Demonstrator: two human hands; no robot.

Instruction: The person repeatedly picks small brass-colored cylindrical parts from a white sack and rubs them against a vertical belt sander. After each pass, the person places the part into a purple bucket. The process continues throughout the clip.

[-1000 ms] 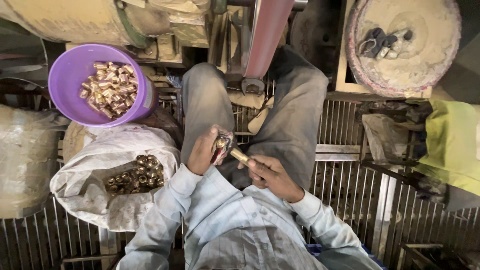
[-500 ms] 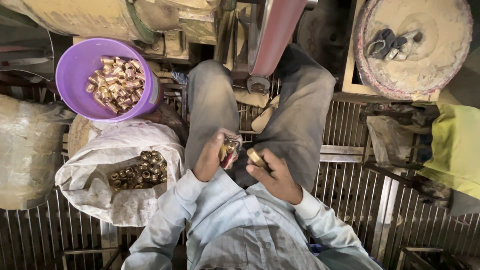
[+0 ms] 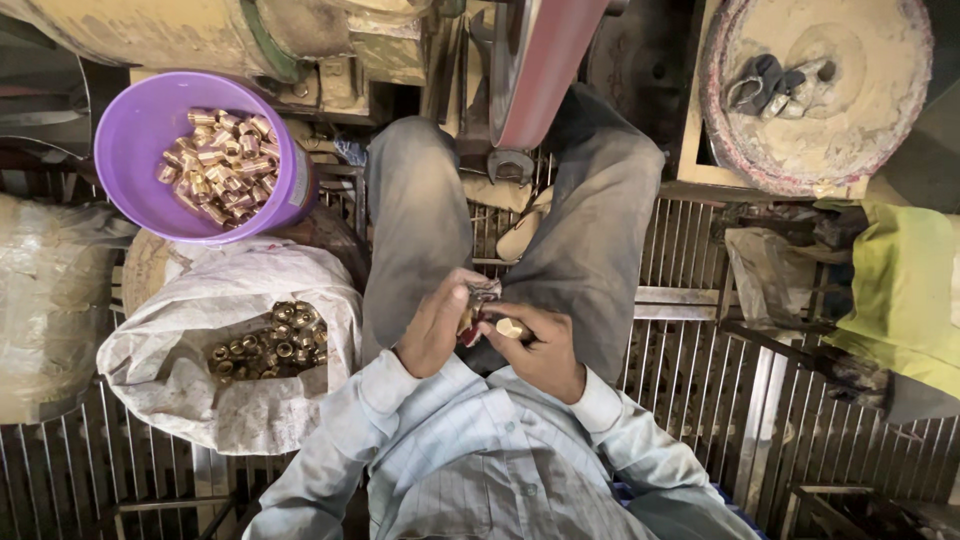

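Fingers of the left hand (image 3: 437, 325) are curled around a small cluster of metal parts with a dash of red among them, while the fingers of the right hand (image 3: 540, 345) pinch a short brass fitting (image 3: 510, 328) by its sides. Half a second ago the two hands sat a little apart over the lap; now they have closed together, and the brass fitting's end touches, or very nearly touches, what the left hand holds. The contact itself is too small to read with certainty. That closing suggests the piece is being brought to the held parts rather than set aside.

Both hands hover above the person's grey trousers (image 3: 420, 230), between the knees, over a floor of thin metal grating (image 3: 700, 390). At the left, a smooth purple plastic tub (image 3: 140, 130) is heaped with short pinkish-gold cylinders that look polished. Below it a crumpled white woven sack (image 3: 170, 400) lies open on duller, ring-shaped brass fittings (image 3: 268, 343). A dusty round drum lid (image 3: 830, 110) with a grey rag on it sits at the upper right, and a reddish belt (image 3: 540, 60) runs down toward the knees.
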